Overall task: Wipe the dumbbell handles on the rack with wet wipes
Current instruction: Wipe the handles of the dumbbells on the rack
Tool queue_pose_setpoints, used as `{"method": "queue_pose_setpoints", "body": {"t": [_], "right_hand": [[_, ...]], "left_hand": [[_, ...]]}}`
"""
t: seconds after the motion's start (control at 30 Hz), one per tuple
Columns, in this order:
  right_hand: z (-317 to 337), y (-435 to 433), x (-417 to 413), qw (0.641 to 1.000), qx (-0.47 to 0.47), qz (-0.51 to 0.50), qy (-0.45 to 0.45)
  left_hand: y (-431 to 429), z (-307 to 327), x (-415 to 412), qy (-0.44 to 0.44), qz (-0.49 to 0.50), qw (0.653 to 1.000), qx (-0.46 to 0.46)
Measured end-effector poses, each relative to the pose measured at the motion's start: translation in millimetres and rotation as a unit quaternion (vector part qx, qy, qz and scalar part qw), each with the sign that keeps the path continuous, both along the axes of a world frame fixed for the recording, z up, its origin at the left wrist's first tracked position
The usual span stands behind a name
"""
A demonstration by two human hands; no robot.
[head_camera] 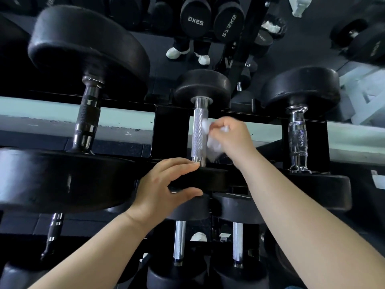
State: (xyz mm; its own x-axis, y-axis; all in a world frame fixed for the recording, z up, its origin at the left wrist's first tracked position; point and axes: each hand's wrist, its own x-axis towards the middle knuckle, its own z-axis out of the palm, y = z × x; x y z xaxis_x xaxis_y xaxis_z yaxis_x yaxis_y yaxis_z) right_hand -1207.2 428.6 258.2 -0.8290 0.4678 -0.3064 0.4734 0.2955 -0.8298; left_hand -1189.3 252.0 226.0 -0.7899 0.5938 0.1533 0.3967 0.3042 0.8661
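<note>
— How far has the wiping got?
— Partway, it is judged. The middle silver knurled steel handle [198, 136], on the black metal rack's [169, 126] upper tier, is touched by a crumpled white wet wipe [214, 146] pinched in the right hand's [229, 136] curled fingers. The black rubber head [210, 180] at its near end is gripped by the left hand [164, 184], fingers pressed together.
— And counted?
— Six handles [298, 140] are counted, three above and three below, and one wipe. Which are done cannot be told.

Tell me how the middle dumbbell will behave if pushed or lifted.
The middle dumbbell is probably heavy for its size: thick black heads on a metal bar. Its round heads suggest it could roll, likely why the left hand grips the near head. The knurled handle should resist slipping, though the wet wipe may dampen it.
</note>
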Motion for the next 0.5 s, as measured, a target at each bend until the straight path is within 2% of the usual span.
{"method": "queue_pose_setpoints", "body": {"t": [0.07, 0.13, 0.27, 0.37, 0.43, 0.5], "right_hand": [[3, -1, -21, 0.998, 0.029, -0.043, 0.043], [1, -2, -20, 0.997, 0.021, -0.048, 0.050], [2, 4, 25, 0.997, -0.031, 0.065, -0.038], [9, 21, 39, 0.998, -0.058, 0.025, -0.012], [17, 28, 40, 0.994, -0.107, 0.017, 0.010], [26, 27, 40, 0.985, -0.154, 0.073, 0.020]], "left_hand": [[0, 0, 1, -0.010, 0.006, 1.000, 0.004], [0, -1, 1, -0.004, 0.009, 1.000, 0.008], [-1, 0, 0, 0.023, 0.004, 1.000, -0.005], [2, 19, -2, -0.051, 0.019, 0.998, 0.007], [11, 38, -8, -0.014, 0.033, 0.999, 0.033], [26, 58, -20, -0.010, 0.036, 0.999, 0.017]]}}
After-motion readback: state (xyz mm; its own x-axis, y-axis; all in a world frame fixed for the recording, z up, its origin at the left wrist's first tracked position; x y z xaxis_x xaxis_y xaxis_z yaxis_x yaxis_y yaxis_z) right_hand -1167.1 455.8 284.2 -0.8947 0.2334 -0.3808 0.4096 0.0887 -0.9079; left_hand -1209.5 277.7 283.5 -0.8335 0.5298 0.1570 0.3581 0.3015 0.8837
